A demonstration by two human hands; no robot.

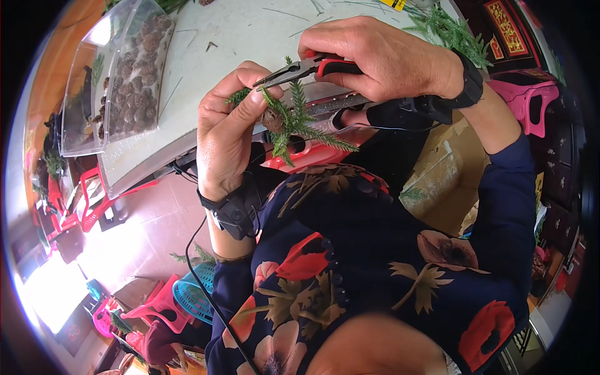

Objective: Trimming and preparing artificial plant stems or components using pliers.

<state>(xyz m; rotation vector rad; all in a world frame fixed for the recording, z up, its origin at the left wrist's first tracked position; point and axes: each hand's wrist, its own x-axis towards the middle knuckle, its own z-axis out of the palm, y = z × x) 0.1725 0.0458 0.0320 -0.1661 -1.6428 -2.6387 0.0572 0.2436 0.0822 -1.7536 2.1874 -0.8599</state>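
My left hand (228,115) pinches a small green sprig (294,119) of needle-like leaves between thumb and fingers. A brown pine cone (272,120) sits among its leaves, just below my thumb. My right hand (375,56) is wrapped round long-nose pliers (294,72) with red and black handles. The jaws of the pliers reach left to the top of the sprig, close to my left thumb and fingertips. Whether the jaws grip a wire or a stem there is too small to tell. Both hands are above the table's near edge.
A clear plastic box (94,134) of brown pine cones stands at the left of the white table (215,28). More green sprigs (453,37) lie at the far right. A pink stool (528,100) is on the right; a blue basket (194,294) is at the lower left. A cable (197,281) runs by my left arm.
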